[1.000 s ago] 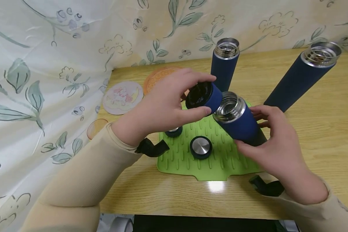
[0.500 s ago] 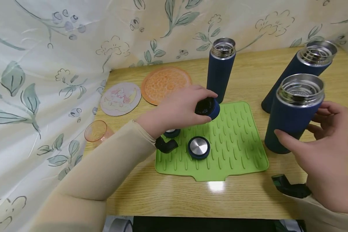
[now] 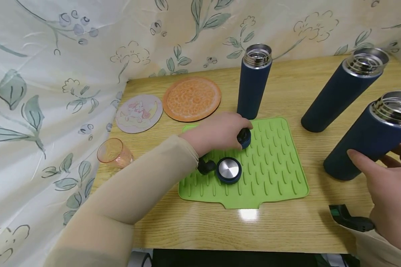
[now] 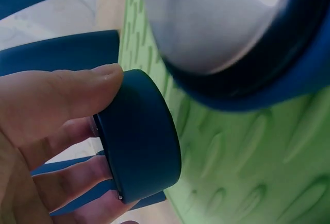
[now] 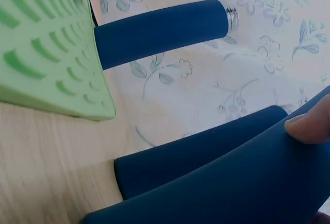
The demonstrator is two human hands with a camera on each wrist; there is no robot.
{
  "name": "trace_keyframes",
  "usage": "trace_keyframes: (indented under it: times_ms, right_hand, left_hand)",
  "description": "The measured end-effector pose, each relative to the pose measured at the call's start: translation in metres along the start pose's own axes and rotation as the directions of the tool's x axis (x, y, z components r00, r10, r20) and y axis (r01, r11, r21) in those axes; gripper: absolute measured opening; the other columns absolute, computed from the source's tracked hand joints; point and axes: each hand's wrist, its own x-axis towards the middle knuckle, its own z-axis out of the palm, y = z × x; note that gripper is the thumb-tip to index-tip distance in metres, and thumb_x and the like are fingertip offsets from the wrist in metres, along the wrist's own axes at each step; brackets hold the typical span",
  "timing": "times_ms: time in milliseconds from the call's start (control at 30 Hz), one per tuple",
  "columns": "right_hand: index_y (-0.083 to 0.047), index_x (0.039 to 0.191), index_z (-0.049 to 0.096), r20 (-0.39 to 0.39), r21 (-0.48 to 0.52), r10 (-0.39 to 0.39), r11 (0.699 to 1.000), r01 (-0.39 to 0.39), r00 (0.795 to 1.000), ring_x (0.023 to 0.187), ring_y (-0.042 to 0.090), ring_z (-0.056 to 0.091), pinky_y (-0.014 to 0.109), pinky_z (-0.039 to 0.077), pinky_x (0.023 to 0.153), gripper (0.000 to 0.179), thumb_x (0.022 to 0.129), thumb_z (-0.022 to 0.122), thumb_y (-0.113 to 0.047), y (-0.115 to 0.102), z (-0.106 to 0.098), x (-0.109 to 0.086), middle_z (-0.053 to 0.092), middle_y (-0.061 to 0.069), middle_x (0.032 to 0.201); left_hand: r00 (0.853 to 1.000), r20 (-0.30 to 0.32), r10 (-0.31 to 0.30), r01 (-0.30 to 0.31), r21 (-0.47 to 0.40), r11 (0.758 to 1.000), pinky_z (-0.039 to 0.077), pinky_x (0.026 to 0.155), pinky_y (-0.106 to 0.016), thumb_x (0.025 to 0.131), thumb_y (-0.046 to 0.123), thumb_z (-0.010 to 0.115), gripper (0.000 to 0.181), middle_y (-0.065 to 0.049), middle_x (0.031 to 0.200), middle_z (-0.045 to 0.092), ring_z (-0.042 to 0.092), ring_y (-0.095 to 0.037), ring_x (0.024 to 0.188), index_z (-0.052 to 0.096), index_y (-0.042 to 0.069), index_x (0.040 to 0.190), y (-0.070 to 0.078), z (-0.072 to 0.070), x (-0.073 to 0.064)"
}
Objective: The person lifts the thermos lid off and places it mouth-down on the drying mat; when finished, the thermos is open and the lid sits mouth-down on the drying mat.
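Note:
My left hand [image 3: 218, 133] pinches a dark blue bottle lid [image 4: 142, 136] by its sides, low over the green ridged mat [image 3: 270, 167]. Thumb on one side and fingers on the other show in the left wrist view. A second lid [image 3: 228, 169] lies on the mat just nearer to me, its silver inner face up. At the right, my right hand [image 3: 391, 196] holds a blue thermos bottle [image 3: 364, 141] around its body. That bottle stands on the table with its steel mouth uncovered.
Two more lidless blue bottles stand behind, one beyond the mat [image 3: 255, 85] and one at the back right [image 3: 342, 92]. An orange round coaster [image 3: 192, 98], a pale coaster with a picture [image 3: 139, 113] and a pinkish glass [image 3: 115, 152] are on the left of the wooden table [image 3: 194, 226].
The bottle in my right hand has moved from over the mat to the table at the right. My left hand has lowered the lid toward the mat, and its arm now covers another lid.

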Motion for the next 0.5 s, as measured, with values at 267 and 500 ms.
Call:
trace_keyframes:
  times_ms: [267,500]
  right_hand:
    - [-0.033,0.165,0.042,-0.013,0.037,0.054,0.998,-0.053,0.998,0.135,-0.001,0.051,0.025,0.039,0.124,0.086,0.095,0.079,0.000,-0.0019,-0.0001,0.0020,0.051,-0.015,0.158]
    - [-0.030,0.166,0.041,-0.005,0.100,0.023,0.995,-0.023,1.000,0.129,0.003,0.052,0.025,0.046,0.116,0.088,0.094,0.075,0.008,0.0061,0.0021,0.0069,0.052,-0.013,0.154]
  left_hand:
    - [1.000,0.012,-0.014,0.014,0.007,1.000,0.054,0.109,-0.038,0.099,0.032,0.084,0.063,0.004,0.151,0.066,0.062,-0.016,0.137,0.061,0.028,0.157,0.0003,0.0059,-0.0012]
    - [0.999,0.030,-0.026,0.026,0.014,1.000,0.053,0.113,-0.038,0.098,0.031,0.086,0.065,0.006,0.157,0.063,0.061,-0.017,0.141,0.061,0.027,0.158,0.0000,0.0080,-0.0001]
